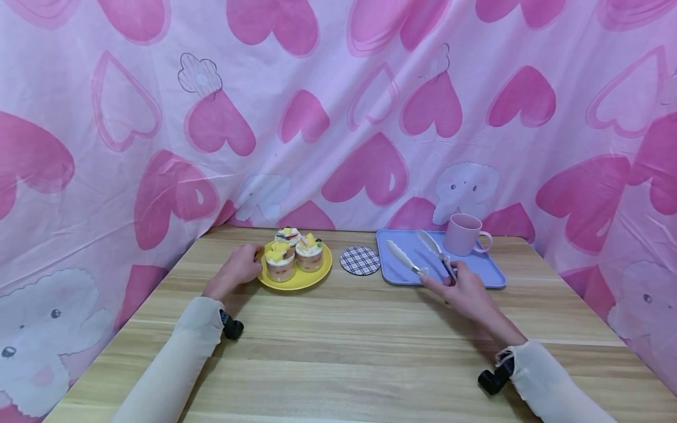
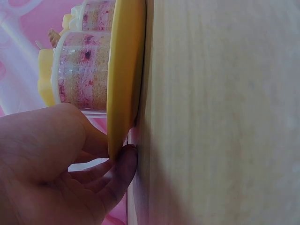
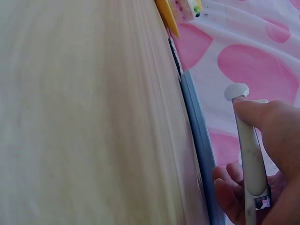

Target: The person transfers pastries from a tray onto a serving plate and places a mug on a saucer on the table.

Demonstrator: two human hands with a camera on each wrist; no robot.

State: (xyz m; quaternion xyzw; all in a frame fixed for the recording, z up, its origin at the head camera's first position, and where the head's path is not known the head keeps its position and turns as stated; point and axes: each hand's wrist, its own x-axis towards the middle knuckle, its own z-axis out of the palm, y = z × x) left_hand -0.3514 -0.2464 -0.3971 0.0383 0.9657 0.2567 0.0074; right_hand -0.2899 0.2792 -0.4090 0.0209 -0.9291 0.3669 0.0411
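Note:
My left hand (image 1: 241, 265) pinches the left rim of a yellow plate (image 1: 296, 284); in the left wrist view the thumb is above the rim and fingertips are under it. Three clear cups of layered cake (image 1: 281, 267) with cream and yellow fruit stand on the plate. My right hand (image 1: 468, 292) grips a pair of tongs (image 3: 253, 154) with white tips, its two arms spread apart. Those tips point away over a blue tray (image 1: 489, 275), and the hand is at the tray's front edge. A pink mug (image 1: 461, 236) stands on the tray's right side.
Between plate and tray lies a round checked coaster (image 1: 360, 261). The wooden table (image 1: 338, 352) ends at a pink heart-print cloth (image 1: 296, 176) that hangs behind and along both sides.

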